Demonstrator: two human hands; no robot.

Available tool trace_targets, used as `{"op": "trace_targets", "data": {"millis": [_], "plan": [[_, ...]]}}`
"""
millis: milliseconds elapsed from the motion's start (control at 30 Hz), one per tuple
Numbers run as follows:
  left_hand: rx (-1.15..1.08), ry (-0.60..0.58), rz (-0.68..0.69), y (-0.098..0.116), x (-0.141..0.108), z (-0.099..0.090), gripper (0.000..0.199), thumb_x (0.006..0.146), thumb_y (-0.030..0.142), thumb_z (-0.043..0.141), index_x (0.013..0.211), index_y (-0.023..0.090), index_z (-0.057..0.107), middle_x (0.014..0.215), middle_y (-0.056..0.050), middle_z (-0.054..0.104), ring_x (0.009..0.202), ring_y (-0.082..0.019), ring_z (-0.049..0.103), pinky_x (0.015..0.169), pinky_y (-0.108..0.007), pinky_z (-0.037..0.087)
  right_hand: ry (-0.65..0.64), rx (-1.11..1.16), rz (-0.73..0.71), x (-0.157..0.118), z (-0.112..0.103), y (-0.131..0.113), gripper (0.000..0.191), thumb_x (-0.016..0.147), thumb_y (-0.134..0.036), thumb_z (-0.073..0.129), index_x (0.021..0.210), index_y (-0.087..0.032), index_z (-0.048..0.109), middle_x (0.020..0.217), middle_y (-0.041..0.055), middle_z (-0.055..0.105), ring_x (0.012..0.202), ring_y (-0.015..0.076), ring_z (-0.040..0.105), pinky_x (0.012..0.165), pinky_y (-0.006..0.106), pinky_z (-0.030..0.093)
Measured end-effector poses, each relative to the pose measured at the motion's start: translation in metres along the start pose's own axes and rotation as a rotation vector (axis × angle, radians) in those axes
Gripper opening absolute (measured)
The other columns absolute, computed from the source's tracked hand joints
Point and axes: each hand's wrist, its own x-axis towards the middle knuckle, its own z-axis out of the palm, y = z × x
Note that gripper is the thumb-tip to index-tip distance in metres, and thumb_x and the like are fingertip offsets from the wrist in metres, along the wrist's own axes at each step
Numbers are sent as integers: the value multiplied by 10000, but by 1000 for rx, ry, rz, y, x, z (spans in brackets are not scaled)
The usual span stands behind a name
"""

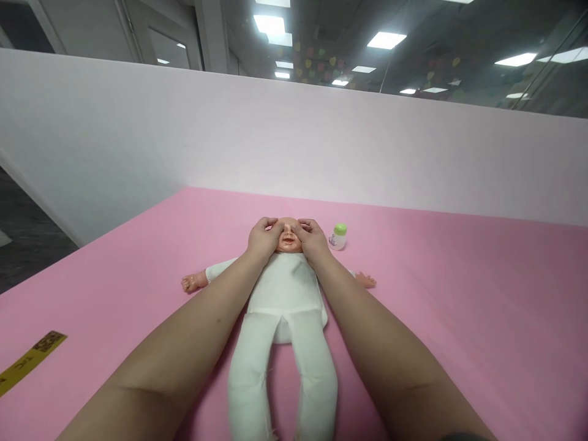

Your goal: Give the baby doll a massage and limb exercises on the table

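A baby doll (287,286) with a white cloth body lies on its back, its head away from me and its legs toward me. My left hand (265,238) is cupped against one side of the doll's head, fingers curled, the thumb on the face by the eye. On the other side, my right hand (313,239) holds the head in the same way. The thumbs cover the doll's eyes; its nose and mouth (289,240) show between them. Both forearms pass over the doll's outspread arms. A small jar (339,237) with a green lid stands just beyond my right hand.
The doll lies on a pink padded surface (441,294). A white wall (294,141) borders it at the back and left, with glass above. A yellow printed strip (32,362) is stuck at the left. Dark floor (27,226) shows beyond the left side.
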Motion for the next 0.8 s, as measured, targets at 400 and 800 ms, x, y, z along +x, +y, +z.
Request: {"op": "trace_targets", "data": {"millis": [400,800], "plan": [[-20,-83,23,-4,1,-11,460,935,450,684,1338,232,725,1444,-103,677,1341,-313,615,1159,-442,438,-216,23,43,4,-18,-1,623,867,-528,787,1439,-321,653,1500,33,634,1416,309,550,1210,499,446],[-67,-480,7,-2,-7,-34,1065,819,451,879,1693,265,300,1693,-106,406,1502,-349,462,1206,-470,419,-381,-187,14,-6,-31,-11,1290,681,-443,990,1702,-275,220,1600,75,534,1402,314,573,1188,464,483]]}}
